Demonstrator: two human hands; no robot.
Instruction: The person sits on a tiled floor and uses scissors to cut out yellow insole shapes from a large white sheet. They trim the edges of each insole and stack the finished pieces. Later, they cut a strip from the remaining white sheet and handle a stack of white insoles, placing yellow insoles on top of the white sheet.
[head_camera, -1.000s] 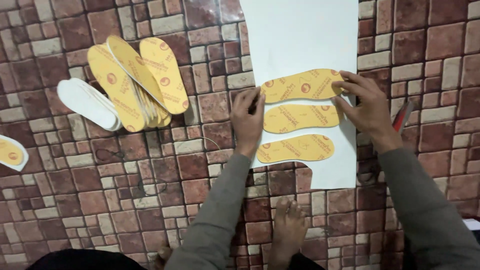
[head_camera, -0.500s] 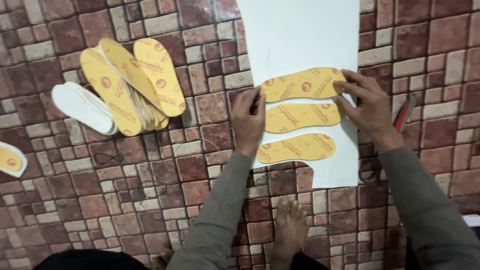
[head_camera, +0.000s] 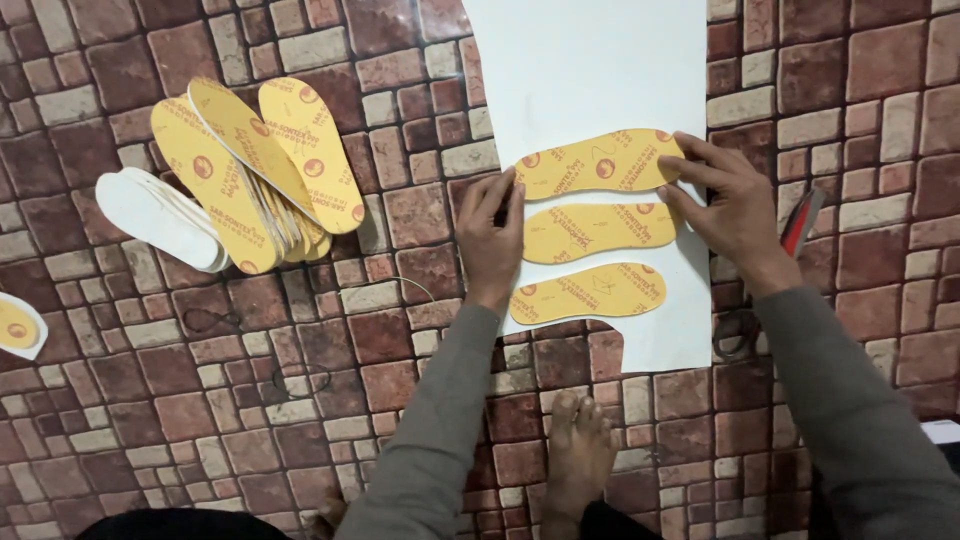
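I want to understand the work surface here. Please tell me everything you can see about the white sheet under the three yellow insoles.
The white sheet is a flat, thin, plain board, perhaps foam or card. It lies on the brick-pattern floor and runs out of view at the top. Its near edge has a curved cut-out at the left. Three yellow insoles lie crosswise on it, one below another. The left hand presses on its left edge, and the right hand rests on its right side, fingers on the top insole.

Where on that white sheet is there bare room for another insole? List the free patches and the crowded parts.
The white sheet is bare above the top yellow insole, up to the picture's upper edge. A small bare patch lies below the bottom insole, by the cut-out corner. The middle is crowded: three insoles lie close together, left hand and right hand at their ends.
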